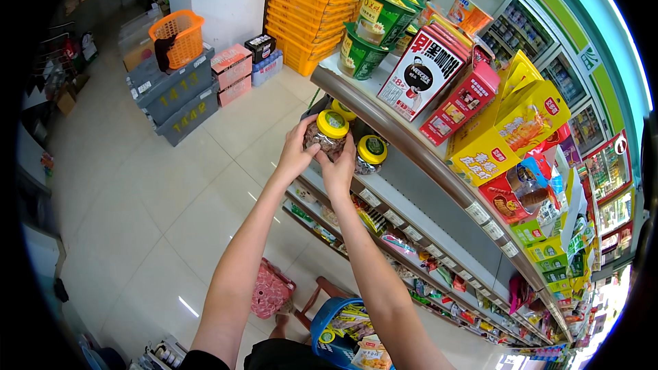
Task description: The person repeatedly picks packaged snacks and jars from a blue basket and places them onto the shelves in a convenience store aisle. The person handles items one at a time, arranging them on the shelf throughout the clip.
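A clear plastic jar with a yellow lid (332, 124) is held between both hands at the left end of a shelf. My left hand (298, 148) grips its left side, and my right hand (337, 164) closes on its right side, the thumbs nearly meeting in front. Brownish pieces show through the jar's wall. Just right of my right hand, a similar yellow-lidded jar (371, 154) stands on the shelf. Another yellow lid (343, 109) shows behind the held jar, its body mostly hidden.
The upper shelf's edge (401, 139) juts out above the jars, carrying green tubs (362, 54) and a coffee box (421, 74). Below me are a blue basket (320, 326) of packets, a red stool (311, 298) and a pink patterned bag (270, 290). Grey crates (180, 97) stand further left.
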{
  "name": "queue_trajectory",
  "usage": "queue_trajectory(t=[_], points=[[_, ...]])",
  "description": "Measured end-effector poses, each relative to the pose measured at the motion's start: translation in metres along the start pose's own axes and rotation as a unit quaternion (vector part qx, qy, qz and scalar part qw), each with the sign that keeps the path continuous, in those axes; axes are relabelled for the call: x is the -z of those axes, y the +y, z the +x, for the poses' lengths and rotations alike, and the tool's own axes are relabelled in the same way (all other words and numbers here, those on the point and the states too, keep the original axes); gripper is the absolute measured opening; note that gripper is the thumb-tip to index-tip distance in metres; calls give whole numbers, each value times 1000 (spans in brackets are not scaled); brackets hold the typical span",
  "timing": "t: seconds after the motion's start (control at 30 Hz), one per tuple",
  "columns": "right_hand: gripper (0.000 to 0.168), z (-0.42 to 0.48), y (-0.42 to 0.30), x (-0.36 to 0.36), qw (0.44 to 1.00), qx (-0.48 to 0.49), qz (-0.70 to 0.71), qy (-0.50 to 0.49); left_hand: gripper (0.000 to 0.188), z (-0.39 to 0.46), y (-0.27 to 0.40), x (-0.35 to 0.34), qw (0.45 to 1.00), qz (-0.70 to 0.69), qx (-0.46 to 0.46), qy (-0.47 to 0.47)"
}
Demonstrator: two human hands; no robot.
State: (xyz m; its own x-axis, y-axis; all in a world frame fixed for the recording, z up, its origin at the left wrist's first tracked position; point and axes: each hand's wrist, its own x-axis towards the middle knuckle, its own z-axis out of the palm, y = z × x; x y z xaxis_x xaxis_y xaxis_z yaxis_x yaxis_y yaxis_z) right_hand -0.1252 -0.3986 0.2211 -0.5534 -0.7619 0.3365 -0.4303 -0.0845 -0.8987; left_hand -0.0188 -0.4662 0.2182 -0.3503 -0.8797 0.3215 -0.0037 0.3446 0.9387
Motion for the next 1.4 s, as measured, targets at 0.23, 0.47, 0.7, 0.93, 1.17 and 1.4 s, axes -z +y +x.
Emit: queue_trajectory(t=[0.23,0.47,0.7,0.93,1.17,1.4], points=[[88,19,19,0,998,18,25,-53,71,20,-5,-13,999,31,-23,24],[90,25,9,7,994,-39,7,-97,73,25,-20,-19,995,86,-28,43],[87,24,6,10,990,-71,23,-118,70,21,-21,-25,990,109,-53,67],[83,20,12,13,990,-54,45,-123,64,20,-21,-34,981,150,-87,89],[75,-6,12,12,988,-35,71,-130,64,12,-15,-34,978,147,-71,128],[55,-46,8,51,997,40,39,-54,42,-45,22,-65,955,196,-171,141]])
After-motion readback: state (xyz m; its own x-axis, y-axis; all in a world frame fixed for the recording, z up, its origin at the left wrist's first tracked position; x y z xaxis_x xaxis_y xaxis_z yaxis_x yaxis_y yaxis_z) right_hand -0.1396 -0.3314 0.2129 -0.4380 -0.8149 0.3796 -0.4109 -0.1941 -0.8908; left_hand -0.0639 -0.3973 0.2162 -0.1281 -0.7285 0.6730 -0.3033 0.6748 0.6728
